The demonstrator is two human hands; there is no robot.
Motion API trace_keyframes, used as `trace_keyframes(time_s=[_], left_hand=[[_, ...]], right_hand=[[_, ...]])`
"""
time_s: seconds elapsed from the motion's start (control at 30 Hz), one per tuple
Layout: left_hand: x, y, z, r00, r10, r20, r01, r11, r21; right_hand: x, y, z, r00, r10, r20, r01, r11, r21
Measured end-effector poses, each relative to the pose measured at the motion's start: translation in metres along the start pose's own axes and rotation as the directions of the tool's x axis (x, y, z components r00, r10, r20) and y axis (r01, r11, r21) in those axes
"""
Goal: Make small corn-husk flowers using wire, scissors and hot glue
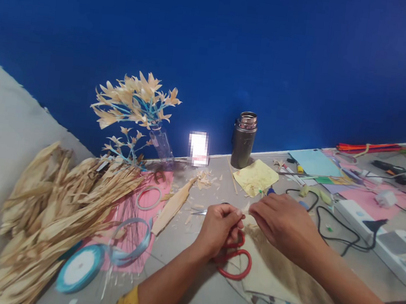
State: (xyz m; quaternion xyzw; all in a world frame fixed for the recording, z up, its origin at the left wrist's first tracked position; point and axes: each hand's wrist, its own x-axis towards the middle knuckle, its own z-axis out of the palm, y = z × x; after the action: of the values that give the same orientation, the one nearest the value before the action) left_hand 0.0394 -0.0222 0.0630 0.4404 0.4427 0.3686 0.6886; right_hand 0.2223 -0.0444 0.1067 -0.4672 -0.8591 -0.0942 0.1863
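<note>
My left hand (219, 227) and my right hand (283, 221) meet over the table, fingertips pinching a small pale husk piece (246, 208) between them. Red-handled scissors (233, 261) lie under my left hand, their blades pointing left. A beige cloth (277, 276) lies beneath my right forearm. A long dried husk leaf (171, 207) rests to the left of my hands, with small husk scraps around it.
A heap of dried husks (52, 204) fills the left. A vase of husk flowers (138, 111), blue ribbon spool (80, 267), tape ring (149, 198), pink paper (133, 222), steel flask (244, 139), yellow paper (256, 177), cables and a white power strip (376, 233) crowd the table.
</note>
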Motion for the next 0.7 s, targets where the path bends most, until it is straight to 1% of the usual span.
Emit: trace_keyframes(time_s=[0.13,0.2,0.37,0.53,0.6,0.67,0.7], left_hand=[[0.0037,-0.0029,-0.0021,1.000,-0.013,0.022,0.015,0.996,-0.087],[0.0051,-0.0039,-0.0029,0.999,-0.014,0.032,0.017,0.995,-0.101],[0.0041,-0.0033,-0.0030,0.999,-0.016,0.048,0.018,0.999,-0.032],[0.0006,-0.0020,-0.0017,0.999,0.015,0.047,-0.018,0.999,0.051],[0.0008,-0.0030,-0.0019,0.997,0.053,0.050,-0.056,0.997,0.059],[0.0023,-0.0053,-0.0032,0.993,0.115,0.038,-0.116,0.993,0.034],[0.0033,-0.0070,-0.0043,0.989,0.147,0.028,-0.148,0.989,0.010]], right_hand=[[0.0004,0.0009,0.0022,1.000,-0.017,0.000,0.017,1.000,-0.021],[0.0008,0.0010,0.0030,1.000,-0.022,0.009,0.022,0.999,-0.037],[0.0023,0.0002,0.0042,1.000,-0.016,0.025,0.017,0.998,-0.054],[0.0025,0.0004,0.0046,1.000,-0.007,0.015,0.008,0.999,-0.041],[0.0006,0.0003,0.0046,0.998,-0.012,-0.057,0.012,1.000,-0.003],[-0.0030,-0.0016,0.0057,0.978,0.003,-0.210,0.014,0.997,0.077],[-0.0052,-0.0036,0.0071,0.953,0.030,-0.302,0.009,0.991,0.130]])
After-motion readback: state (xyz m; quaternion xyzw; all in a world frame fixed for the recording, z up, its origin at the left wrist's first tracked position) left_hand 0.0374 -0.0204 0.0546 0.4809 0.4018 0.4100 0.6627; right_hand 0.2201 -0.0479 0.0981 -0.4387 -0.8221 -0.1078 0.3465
